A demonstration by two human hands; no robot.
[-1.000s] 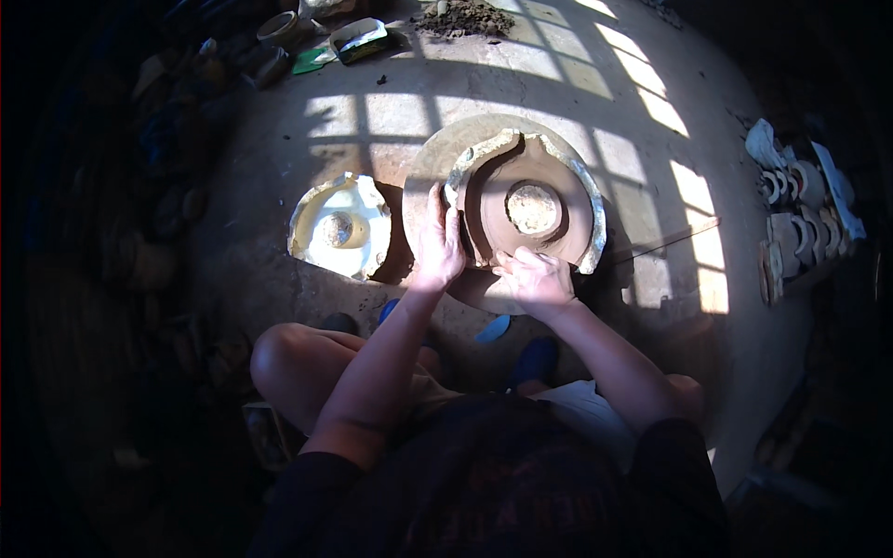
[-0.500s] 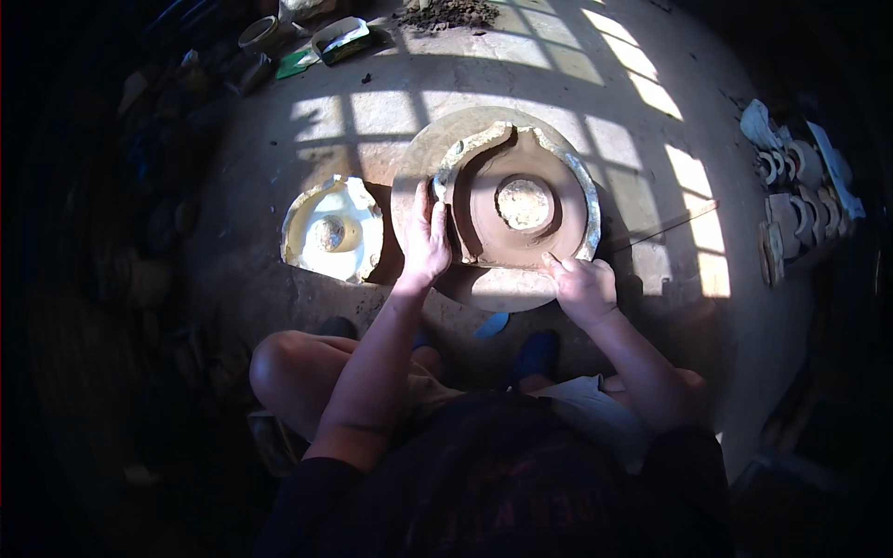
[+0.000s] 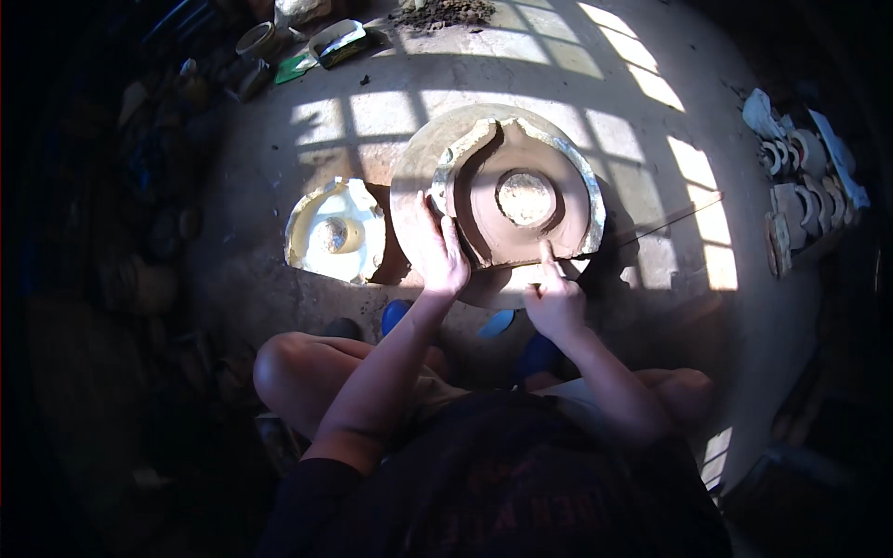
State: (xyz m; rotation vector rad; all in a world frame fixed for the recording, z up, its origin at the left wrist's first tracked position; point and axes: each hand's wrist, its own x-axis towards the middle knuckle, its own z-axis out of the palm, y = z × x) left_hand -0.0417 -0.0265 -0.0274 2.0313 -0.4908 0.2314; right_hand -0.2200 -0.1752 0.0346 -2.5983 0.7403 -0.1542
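Observation:
A plaster mould piece (image 3: 581,175) with a broken-looking pale rim lies on a round wheel head (image 3: 409,177). Brown clay (image 3: 484,200) lines its inside, around a pale round centre (image 3: 525,199). My left hand (image 3: 441,253) rests against the mould's left outer side, fingers stretched and holding nothing. At the near edge of the clay, my right hand (image 3: 558,302) touches the surface with an outstretched index finger. Its other fingers are curled, and no tool shows in it. To the left, a second plaster mould piece (image 3: 302,232), pale inside with a round knob (image 3: 333,234), lies on the floor.
A blue flat oval piece (image 3: 497,324) lies between my feet. A thin stick (image 3: 670,219) lies right of the wheel. Several curved pieces (image 3: 814,200) are stacked at far right. A box (image 3: 339,42), a pot (image 3: 256,39) and dark crumbled soil (image 3: 442,13) sit at the back.
My right hand has moved left along the near clay edge, its index finger now stretched out. My left hand has shifted slightly right and nearer to me, still against the mould.

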